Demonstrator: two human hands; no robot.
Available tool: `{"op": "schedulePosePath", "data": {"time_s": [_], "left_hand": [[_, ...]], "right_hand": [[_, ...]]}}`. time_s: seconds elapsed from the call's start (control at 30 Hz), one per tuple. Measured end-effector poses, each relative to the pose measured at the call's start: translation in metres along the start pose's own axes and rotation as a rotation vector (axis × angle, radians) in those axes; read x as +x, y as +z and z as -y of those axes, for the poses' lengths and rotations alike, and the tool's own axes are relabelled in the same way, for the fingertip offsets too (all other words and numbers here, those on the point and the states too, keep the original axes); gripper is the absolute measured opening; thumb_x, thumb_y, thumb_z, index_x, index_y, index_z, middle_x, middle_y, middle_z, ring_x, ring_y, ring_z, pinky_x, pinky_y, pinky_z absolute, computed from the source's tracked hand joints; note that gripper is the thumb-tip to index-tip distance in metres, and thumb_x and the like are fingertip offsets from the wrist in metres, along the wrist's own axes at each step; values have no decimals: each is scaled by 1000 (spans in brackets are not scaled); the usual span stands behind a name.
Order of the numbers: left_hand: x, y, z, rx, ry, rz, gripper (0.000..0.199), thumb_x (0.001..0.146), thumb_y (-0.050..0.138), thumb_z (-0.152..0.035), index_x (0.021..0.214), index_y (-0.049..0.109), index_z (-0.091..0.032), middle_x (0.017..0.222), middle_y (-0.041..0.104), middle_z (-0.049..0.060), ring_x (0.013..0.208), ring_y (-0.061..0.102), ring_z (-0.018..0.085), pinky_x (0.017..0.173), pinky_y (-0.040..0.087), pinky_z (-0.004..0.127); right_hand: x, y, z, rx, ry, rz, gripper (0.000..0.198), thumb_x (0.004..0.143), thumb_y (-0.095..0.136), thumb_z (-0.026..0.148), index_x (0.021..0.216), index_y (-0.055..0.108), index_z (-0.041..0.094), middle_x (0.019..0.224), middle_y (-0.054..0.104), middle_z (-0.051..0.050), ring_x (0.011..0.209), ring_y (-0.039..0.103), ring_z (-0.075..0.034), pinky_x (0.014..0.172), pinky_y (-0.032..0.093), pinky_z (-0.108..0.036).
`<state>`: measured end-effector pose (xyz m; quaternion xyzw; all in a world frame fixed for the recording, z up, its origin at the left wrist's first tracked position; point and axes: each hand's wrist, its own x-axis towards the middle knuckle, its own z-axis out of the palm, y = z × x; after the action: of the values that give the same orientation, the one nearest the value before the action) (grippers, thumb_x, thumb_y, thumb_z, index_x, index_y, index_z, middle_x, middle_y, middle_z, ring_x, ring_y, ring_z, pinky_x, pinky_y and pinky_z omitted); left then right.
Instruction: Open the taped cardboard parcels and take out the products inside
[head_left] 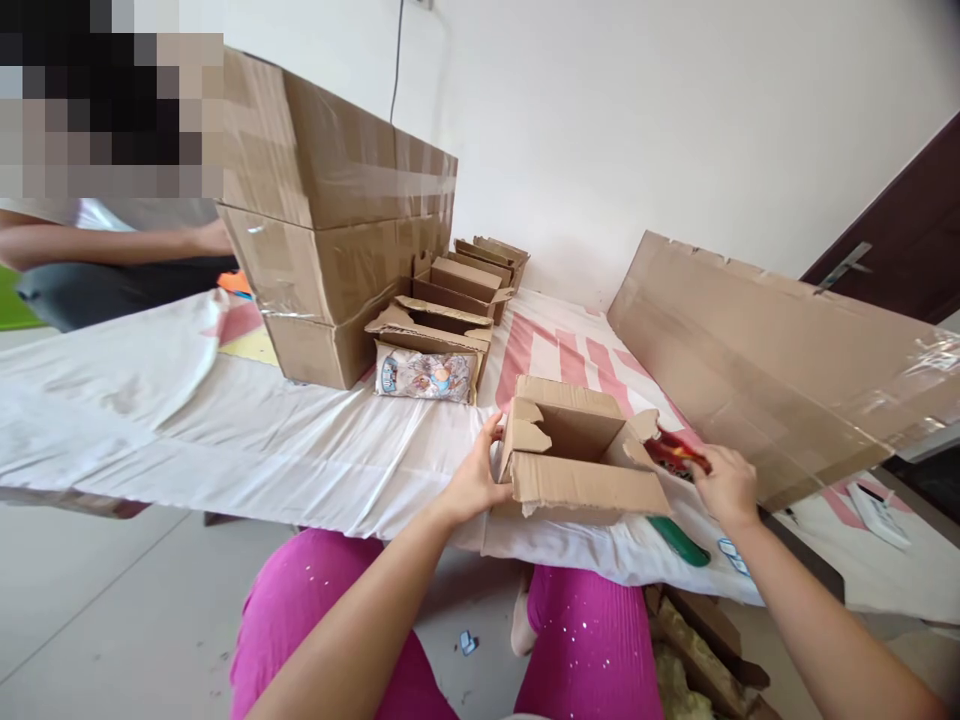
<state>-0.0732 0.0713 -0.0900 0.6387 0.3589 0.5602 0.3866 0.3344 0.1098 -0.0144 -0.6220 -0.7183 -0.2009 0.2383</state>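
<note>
A small open cardboard box stands at the table's front edge, its torn flaps folded outward. My left hand grips the box's left end, thumb in front and fingers behind. To the right of the box, my right hand pinches the end of a red packet with yellow marks. Part of that packet is hidden by the box's right flap and by my fingers. A smooth, dark green, long object lies near the table edge, below my right hand. Beside it is a small blue-and-white piece.
Tall stacked cartons rise at the left. Along them runs a row of open boxes, with a printed pouch in front. A cardboard panel stands right. Another person's hand is behind the cartons.
</note>
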Motion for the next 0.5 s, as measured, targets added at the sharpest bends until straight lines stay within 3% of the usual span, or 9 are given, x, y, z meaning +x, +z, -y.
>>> {"op": "schedulePosePath", "data": {"time_s": [0.13, 0.3, 0.37, 0.5], "left_hand": [[-1, -4, -17, -136, -193, -133, 85, 69, 74, -52, 138, 36, -21, 126, 55, 13, 120, 53, 33, 102, 42, 52], [-4, -7, -32, -287, -372, -148, 79, 71, 70, -58, 134, 38, -23, 120, 59, 11, 111, 58, 30, 93, 48, 48], [-5, -6, -34, -264, -379, -130, 81, 69, 71, -58, 134, 38, -24, 121, 58, 9, 111, 58, 30, 94, 47, 49], [-8, -3, -38, -175, -406, -96, 89, 66, 74, -59, 139, 36, -25, 122, 56, 10, 111, 58, 30, 95, 47, 48]], "right_hand": [[-26, 13, 16, -76, -61, 184, 20, 82, 50, 22, 95, 65, 17, 97, 69, -14, 94, 61, -32, 78, 45, -44], [-25, 8, 23, -27, -118, 419, 28, 81, 62, 44, 89, 65, 18, 93, 69, -11, 90, 63, -29, 77, 47, -40], [-19, 2, 26, 99, -106, 354, 31, 83, 59, 47, 92, 66, 18, 95, 69, -11, 93, 63, -29, 81, 49, -41], [-8, -25, 50, 508, -84, -122, 48, 92, 43, 53, 121, 55, 17, 119, 61, -16, 112, 58, -29, 95, 46, -48]]}}
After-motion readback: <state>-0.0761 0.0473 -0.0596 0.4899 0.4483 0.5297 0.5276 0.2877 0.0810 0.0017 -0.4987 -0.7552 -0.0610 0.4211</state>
